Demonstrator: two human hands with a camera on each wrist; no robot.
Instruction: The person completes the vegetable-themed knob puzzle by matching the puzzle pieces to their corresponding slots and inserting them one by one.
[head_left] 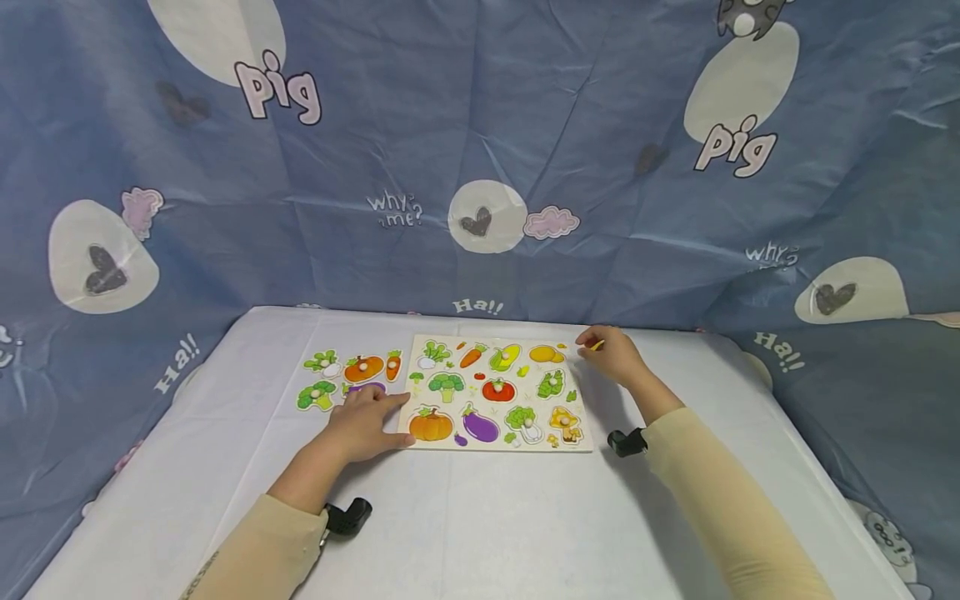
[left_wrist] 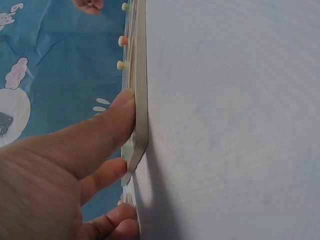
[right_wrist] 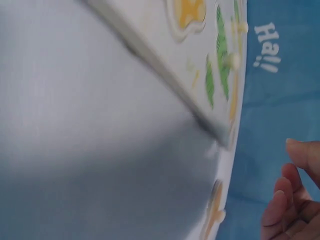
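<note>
From the left, we see a loose broccoli piece (head_left: pixel 318 396), turnip piece (head_left: pixel 324 364), pumpkin piece (head_left: pixel 363 370) and carrot piece (head_left: pixel 393 366); our left hand (head_left: pixel 367 427) partly hides the eggplant piece (head_left: pixel 372 388) and stands in its way. That hand seems to brace the knob-puzzle board (head_left: pixel 536 448), thumb and index finger extended against its edge, grasping nothing. The tomato piece (head_left: pixel 498 391) and mushroom piece (head_left: pixel 566 423) sit in it. Off its right side hovers our right hand (head_left: pixel 615 354), loosely bent and empty, by an orange-yellow piece (right_wrist: pixel 212 207); we judge a pick-up is in hand, needing a pinch on its knob (right_wrist: pixel 220 216).
</note>
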